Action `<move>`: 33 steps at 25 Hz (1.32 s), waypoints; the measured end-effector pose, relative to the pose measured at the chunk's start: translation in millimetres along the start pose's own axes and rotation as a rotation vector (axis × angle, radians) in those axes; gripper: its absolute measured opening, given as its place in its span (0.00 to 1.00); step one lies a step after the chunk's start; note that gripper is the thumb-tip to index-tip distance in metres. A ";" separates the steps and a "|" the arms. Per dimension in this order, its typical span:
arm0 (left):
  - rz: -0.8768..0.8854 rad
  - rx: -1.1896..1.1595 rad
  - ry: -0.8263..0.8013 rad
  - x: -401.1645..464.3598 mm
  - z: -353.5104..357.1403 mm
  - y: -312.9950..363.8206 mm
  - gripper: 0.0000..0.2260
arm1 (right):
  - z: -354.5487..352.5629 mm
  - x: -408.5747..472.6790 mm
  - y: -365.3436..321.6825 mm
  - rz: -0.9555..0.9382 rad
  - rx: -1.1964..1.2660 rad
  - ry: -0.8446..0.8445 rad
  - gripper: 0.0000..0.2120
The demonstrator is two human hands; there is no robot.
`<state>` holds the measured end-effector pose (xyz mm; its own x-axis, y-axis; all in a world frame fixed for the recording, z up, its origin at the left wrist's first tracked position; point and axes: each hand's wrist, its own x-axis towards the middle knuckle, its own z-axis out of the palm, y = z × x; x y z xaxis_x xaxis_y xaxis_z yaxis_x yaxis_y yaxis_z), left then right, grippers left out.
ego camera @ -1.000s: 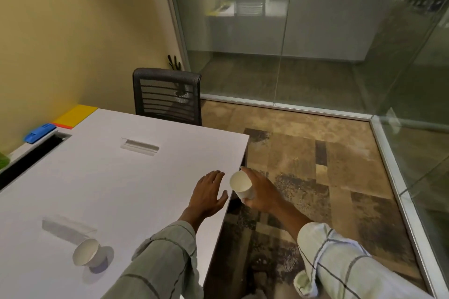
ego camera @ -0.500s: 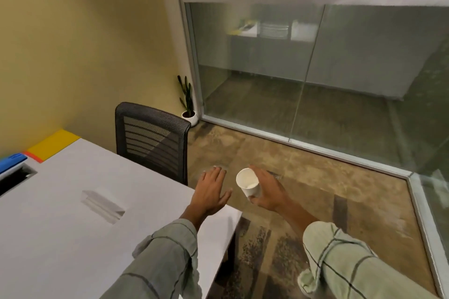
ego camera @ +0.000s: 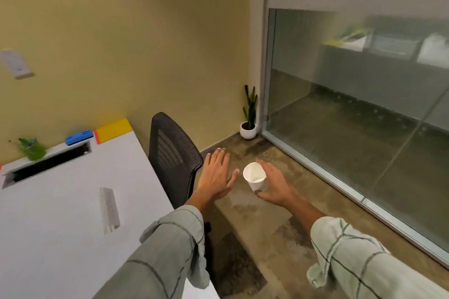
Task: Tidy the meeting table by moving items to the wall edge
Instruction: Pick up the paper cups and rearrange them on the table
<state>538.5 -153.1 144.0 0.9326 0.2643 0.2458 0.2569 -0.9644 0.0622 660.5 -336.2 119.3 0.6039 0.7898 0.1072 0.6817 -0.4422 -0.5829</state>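
In right grip (ego camera: 274,183): paper cup (ego camera: 255,176).

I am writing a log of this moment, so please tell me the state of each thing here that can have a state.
Paper cup: held in the air over the floor, tilted, looks empty.
Right hand: grips the cup.
Left hand: fingers straight, holds nothing.
Chair: at the table's end, unoccupied.
Table: cable slot open.
Green holder: upright at the wall edge.

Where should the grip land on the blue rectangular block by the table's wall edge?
Across the short width of the blue rectangular block, from above: it lies flat and low on the white table, long sides exposed, near the slot.
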 end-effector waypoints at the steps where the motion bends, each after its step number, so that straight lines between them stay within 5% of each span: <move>1: -0.037 0.013 -0.002 17.2 -3.6 -1.8 0.29 | -11.7 20.7 6.6 -0.034 0.004 -0.017 0.46; 17: -0.610 0.188 -0.014 287.9 29.3 -193.7 0.28 | -14.4 461.2 11.8 -0.468 0.088 -0.133 0.48; 27: -1.193 0.199 0.077 320.1 34.1 -346.0 0.29 | 85.7 683.5 -82.9 -0.841 0.202 -0.392 0.44; 33: -1.560 0.158 0.142 278.2 46.9 -364.4 0.27 | 144.4 734.0 -169.2 -1.012 0.276 -0.607 0.44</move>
<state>716.3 272.1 144.3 -0.2946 0.9475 0.1240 0.9363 0.2602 0.2360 928.8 379.8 180.2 -0.4932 0.8296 0.2618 0.5781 0.5374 -0.6140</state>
